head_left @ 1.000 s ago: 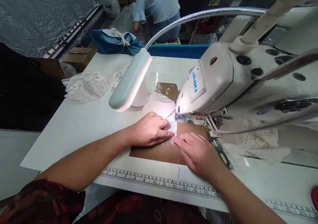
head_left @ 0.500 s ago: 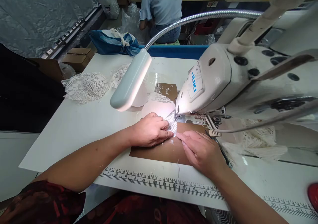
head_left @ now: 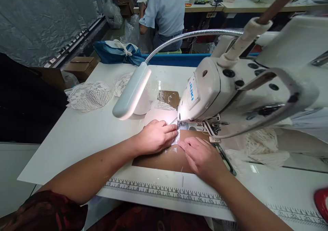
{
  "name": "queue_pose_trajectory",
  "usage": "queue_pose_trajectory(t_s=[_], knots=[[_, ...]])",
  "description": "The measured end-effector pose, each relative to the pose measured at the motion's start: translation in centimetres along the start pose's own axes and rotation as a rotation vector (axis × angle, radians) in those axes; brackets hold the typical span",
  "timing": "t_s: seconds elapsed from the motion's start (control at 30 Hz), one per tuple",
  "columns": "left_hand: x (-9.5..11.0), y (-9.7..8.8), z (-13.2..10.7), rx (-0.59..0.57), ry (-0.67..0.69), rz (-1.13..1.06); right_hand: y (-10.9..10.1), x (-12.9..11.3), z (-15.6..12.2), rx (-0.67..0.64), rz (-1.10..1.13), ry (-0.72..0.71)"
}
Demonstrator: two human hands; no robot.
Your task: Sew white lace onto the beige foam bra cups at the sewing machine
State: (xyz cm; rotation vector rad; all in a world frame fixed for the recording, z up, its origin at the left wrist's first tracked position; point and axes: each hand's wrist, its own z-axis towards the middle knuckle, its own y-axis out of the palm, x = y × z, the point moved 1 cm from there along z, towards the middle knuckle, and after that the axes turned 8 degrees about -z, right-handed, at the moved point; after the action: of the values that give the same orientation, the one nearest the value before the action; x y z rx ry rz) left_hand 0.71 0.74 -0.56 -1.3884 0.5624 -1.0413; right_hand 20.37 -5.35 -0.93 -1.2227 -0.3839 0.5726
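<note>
White lace fabric (head_left: 176,140) lies under the needle area of the white JUKI sewing machine (head_left: 202,91). A pale moulded cup (head_left: 160,116) is joined to it or lies against it; I cannot tell which. My left hand (head_left: 156,137) rests flat on the lace and the cup's near edge, fingers stretched towards the needle. My right hand (head_left: 201,154) is at the lace's near end, thumb and forefinger closed on its edge. The brown plate (head_left: 159,161) lies beneath both hands. The presser foot is mostly hidden by the machine head and my fingers.
A lamp (head_left: 132,91) on a bendy metal arm hangs over the table's left part. White lace pieces (head_left: 88,96) lie at the left; more lace (head_left: 262,142) lies right of the machine. A ruler strip (head_left: 164,191) runs along the front edge. A person (head_left: 167,12) sits beyond.
My left hand has gone from curled fingers to flattened ones, nearer the needle, covering more lace. My right hand stays at the lace's edge. The camera view has shifted slightly.
</note>
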Motion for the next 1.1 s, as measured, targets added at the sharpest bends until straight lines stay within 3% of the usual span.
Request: queue_pose_trajectory(t_s=[0.53, 0.8, 1.1], knots=[[-1.2, -0.2, 0.2, -0.078, 0.048, 0.079, 0.2, 0.2, 0.4, -0.032, -0.056, 0.019], [-1.6, -0.6, 0.2, -0.035, 0.05, -0.002, 0.3, 0.2, 1.1, -0.001, -0.179, 0.12], [-1.7, -0.9, 0.6, -0.019, -0.058, -0.007, 0.6, 0.5, 1.0, -0.018, -0.125, 0.198]])
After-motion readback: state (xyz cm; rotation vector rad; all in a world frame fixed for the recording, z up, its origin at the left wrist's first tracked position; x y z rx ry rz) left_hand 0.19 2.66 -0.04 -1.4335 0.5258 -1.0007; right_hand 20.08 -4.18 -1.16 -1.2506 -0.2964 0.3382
